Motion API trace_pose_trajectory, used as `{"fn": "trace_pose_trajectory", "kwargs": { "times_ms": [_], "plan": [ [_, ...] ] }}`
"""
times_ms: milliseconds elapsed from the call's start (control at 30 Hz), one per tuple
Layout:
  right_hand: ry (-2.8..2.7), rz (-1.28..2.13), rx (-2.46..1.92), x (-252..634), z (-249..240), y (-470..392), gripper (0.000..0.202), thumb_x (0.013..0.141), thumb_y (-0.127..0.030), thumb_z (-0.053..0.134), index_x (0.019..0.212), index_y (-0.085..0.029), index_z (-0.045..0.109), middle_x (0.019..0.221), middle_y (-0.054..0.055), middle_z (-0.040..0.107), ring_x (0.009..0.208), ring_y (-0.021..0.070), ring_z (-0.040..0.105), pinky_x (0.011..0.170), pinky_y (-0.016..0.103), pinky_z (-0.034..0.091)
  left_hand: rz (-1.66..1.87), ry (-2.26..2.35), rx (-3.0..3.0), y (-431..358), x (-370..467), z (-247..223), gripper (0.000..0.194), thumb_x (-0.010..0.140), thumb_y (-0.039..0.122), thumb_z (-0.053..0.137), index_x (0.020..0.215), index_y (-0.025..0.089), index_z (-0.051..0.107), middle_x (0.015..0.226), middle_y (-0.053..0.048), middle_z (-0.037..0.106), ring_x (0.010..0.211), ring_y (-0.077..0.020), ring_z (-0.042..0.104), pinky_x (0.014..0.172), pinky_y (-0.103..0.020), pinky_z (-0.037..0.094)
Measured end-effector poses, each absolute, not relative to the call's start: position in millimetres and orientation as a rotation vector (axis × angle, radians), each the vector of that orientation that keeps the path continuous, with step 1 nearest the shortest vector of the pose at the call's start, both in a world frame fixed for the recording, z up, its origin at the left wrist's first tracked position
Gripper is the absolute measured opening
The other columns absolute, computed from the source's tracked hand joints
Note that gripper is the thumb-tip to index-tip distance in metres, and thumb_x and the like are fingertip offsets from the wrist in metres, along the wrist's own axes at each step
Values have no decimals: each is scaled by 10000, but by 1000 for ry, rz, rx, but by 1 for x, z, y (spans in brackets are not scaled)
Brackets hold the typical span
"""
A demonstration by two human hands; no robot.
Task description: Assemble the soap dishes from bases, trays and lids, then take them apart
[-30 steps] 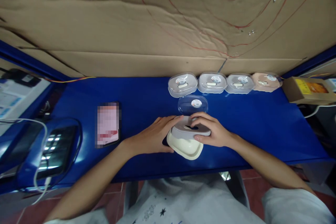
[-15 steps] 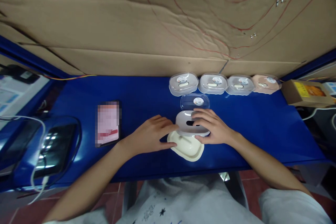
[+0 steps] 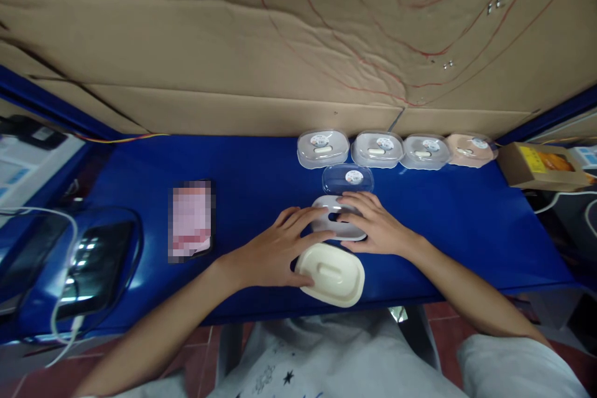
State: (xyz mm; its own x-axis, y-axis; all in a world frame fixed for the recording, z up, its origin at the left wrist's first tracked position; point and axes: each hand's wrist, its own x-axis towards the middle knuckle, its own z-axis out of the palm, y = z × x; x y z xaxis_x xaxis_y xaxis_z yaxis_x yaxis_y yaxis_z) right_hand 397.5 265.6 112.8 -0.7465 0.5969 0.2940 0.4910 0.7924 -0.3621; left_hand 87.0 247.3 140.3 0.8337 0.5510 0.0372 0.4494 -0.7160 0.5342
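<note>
A cream oval dish (image 3: 345, 280) with a raised bar in its middle lies near the front edge of the blue table. Just behind it is a pale grey oval piece (image 3: 326, 224) with a dark slot. My left hand (image 3: 289, 245) has its fingers spread, the thumb on the cream dish's left rim and the other fingertips by the grey piece. Around the grey piece's right side, my right hand (image 3: 375, 224) curves with fingers apart, their tips over it. A clear lid (image 3: 338, 180) with a round sticker lies behind.
Several lidded oval boxes (image 3: 323, 152) stand in a row along the cardboard wall (image 3: 209, 56). A phone (image 3: 191, 217) with a blurred screen lies left of my hands. An open cardboard box (image 3: 527, 168) is at the right; a dark device (image 3: 93, 267) with cables is at the left.
The cream dish has moved toward me, out from beneath the grey piece's front edge. My left hand has shifted right and slightly nearer to me. The fingers of my right hand have moved slightly.
</note>
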Motion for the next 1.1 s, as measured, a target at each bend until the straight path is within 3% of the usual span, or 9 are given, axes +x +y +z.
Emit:
{"fn": "trace_pose_trajectory", "kwargs": {
  "times_ms": [167,367,667,767,933,1100],
  "plan": [
    [-2624,382,-805,402,112,269,690,992,-660,659,1506,-207,572,1617,229,503,1530,406,449,1215,652,385,277,687,2562,247,94,132,770,886,588,815,1538,275,551,1723,-182,375,1574,-450,373,1295,-678,269],
    [-2444,288,-1118,406,110,273,547,1093,-537,504,1557,-248,523,1671,207,438,1569,408,395,1239,655,325,313,693,2626,246,96,127,667,969,571,742,1536,270,560,1696,-189,423,1563,-426,405,1281,-645,304],
    [-2409,297,-1169,405,105,273,429,1124,-418,454,1508,-264,569,1616,165,519,1551,355,425,1220,596,327,315,707,2611,249,93,127,676,977,577,738,1548,267,551,1671,-195,456,1539,-420,440,1261,-641,337],
    [-2471,336,-1055,404,106,271,471,1109,-471,499,1529,-267,561,1608,170,534,1535,369,450,1218,608,326,291,765,2604,252,91,127,684,978,533,741,1576,287,519,1698,-186,420,1550,-432,422,1256,-663,334],
    [-2623,366,-913,399,108,264,807,964,-697,682,1603,-245,485,1665,213,479,1555,404,427,1240,647,291,308,789,2582,253,89,124,720,971,485,741,1609,308,459,1737,-180,351,1585,-431,368,1254,-663,336],
    [-2557,321,-860,395,109,262,698,1007,-594,691,1573,-238,493,1625,219,526,1494,360,513,1186,583,361,335,837,2569,256,86,125,730,984,481,733,1617,275,433,1768,-203,275,1600,-440,341,1258,-666,332]
  ]
}}
